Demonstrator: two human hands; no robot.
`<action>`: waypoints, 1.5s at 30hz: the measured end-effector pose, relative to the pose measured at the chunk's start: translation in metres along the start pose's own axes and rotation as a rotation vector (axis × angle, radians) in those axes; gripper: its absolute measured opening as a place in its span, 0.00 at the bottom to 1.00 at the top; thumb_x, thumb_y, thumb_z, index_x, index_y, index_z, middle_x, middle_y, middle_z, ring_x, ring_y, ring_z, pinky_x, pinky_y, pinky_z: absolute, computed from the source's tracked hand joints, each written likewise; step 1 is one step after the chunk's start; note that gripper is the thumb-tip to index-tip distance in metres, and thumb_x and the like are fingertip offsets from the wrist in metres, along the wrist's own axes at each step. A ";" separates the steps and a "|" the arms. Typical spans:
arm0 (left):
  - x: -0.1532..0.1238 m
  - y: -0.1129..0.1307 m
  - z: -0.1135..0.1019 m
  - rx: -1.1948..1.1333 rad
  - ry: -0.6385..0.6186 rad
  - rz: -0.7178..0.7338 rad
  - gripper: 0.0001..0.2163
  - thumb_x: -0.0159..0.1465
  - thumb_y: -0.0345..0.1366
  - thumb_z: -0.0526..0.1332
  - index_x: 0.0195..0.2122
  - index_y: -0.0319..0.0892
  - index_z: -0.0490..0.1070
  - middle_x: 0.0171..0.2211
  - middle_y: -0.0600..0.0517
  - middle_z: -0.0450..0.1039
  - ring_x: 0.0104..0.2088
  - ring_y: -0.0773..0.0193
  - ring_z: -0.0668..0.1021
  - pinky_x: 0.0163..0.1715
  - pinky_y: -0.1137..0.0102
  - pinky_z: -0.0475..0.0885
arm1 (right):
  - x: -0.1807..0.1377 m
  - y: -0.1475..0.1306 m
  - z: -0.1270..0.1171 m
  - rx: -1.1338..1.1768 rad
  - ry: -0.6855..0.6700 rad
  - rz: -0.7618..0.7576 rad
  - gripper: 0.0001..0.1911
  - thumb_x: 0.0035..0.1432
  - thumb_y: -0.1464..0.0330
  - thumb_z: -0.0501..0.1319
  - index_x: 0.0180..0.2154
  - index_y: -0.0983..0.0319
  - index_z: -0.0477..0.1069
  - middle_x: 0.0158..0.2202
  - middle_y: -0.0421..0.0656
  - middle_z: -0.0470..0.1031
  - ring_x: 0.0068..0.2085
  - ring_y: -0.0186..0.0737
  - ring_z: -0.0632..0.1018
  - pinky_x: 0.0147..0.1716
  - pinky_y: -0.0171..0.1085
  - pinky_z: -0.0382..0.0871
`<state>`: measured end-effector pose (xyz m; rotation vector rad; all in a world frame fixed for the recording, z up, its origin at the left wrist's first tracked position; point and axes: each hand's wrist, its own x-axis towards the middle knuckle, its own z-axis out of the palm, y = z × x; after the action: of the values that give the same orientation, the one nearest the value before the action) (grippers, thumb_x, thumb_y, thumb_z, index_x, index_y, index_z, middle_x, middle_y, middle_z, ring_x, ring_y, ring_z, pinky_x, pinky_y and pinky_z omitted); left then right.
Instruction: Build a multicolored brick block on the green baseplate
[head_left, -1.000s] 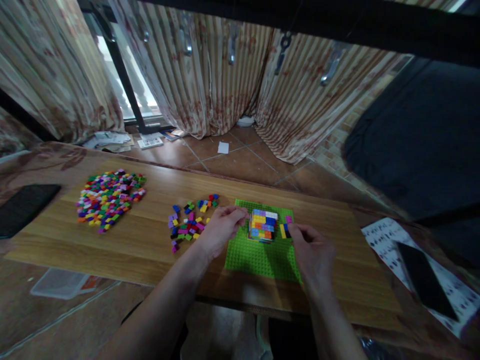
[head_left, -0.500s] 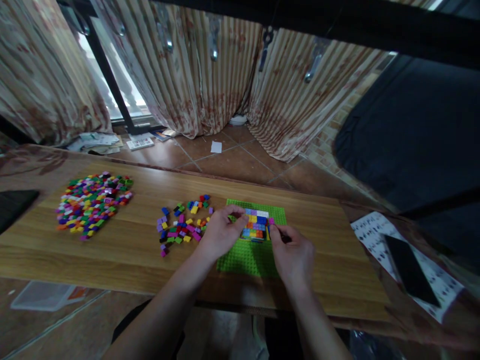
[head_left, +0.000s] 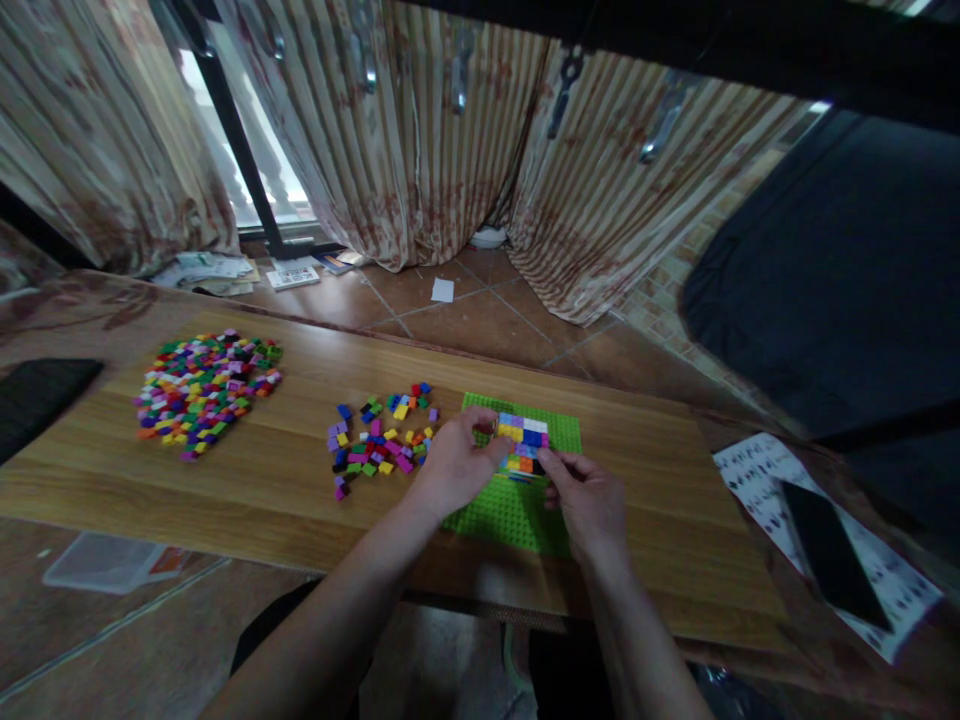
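A green baseplate [head_left: 517, 510] lies on the wooden table [head_left: 300, 500], and a small block built of many-coloured bricks [head_left: 523, 438] stands on its far half. My left hand [head_left: 457, 463] rests against the left side of the block with its fingers curled round it. From the right, my right hand [head_left: 585, 495] pinches the block's right front corner with thumb and forefinger closed; whether a loose brick sits in the pinch is hidden. A small scatter of loose bricks [head_left: 379, 445] lies just left of my left hand.
A large heap of mixed bricks [head_left: 202, 390] lies at the table's far left. A dark flat object [head_left: 41, 395] sits at the left edge. A printed sheet with a black phone [head_left: 832, 550] lies at the right. Curtains and tiled floor are beyond the table.
My right hand has moved left from beside the loose yellow and pink bricks on the plate up to the block's right side. My left hand has stayed at the block's left side.
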<state>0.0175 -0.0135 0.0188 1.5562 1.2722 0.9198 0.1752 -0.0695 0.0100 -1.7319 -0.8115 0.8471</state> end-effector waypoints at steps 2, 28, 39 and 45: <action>-0.001 -0.001 0.002 0.002 -0.001 0.007 0.16 0.57 0.39 0.63 0.46 0.39 0.73 0.39 0.48 0.76 0.36 0.62 0.76 0.36 0.69 0.70 | 0.000 0.001 0.001 0.047 -0.010 0.007 0.24 0.41 0.50 0.70 0.30 0.64 0.78 0.22 0.39 0.75 0.17 0.30 0.69 0.16 0.31 0.65; -0.011 0.023 0.021 0.344 0.067 -0.075 0.32 0.54 0.45 0.65 0.59 0.41 0.62 0.56 0.38 0.60 0.50 0.48 0.74 0.51 0.57 0.70 | 0.011 -0.023 -0.003 -0.387 -0.016 -0.363 0.21 0.55 0.51 0.60 0.29 0.62 0.77 0.27 0.45 0.80 0.28 0.41 0.76 0.30 0.37 0.65; -0.005 0.027 0.033 0.258 0.049 -0.243 0.29 0.52 0.45 0.65 0.53 0.41 0.64 0.53 0.38 0.64 0.51 0.44 0.74 0.47 0.58 0.70 | 0.020 -0.028 -0.006 -0.519 -0.062 -0.394 0.20 0.55 0.53 0.58 0.26 0.62 0.78 0.23 0.43 0.78 0.25 0.40 0.74 0.26 0.36 0.60; -0.006 0.029 0.032 0.263 0.052 -0.232 0.24 0.52 0.44 0.64 0.48 0.42 0.65 0.49 0.39 0.67 0.49 0.46 0.75 0.46 0.58 0.70 | 0.018 -0.028 -0.011 -0.552 -0.049 -0.419 0.20 0.56 0.54 0.57 0.27 0.62 0.79 0.21 0.43 0.77 0.23 0.39 0.73 0.25 0.37 0.58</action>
<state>0.0548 -0.0271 0.0356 1.5484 1.6242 0.6692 0.1901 -0.0517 0.0365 -1.9038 -1.4817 0.3973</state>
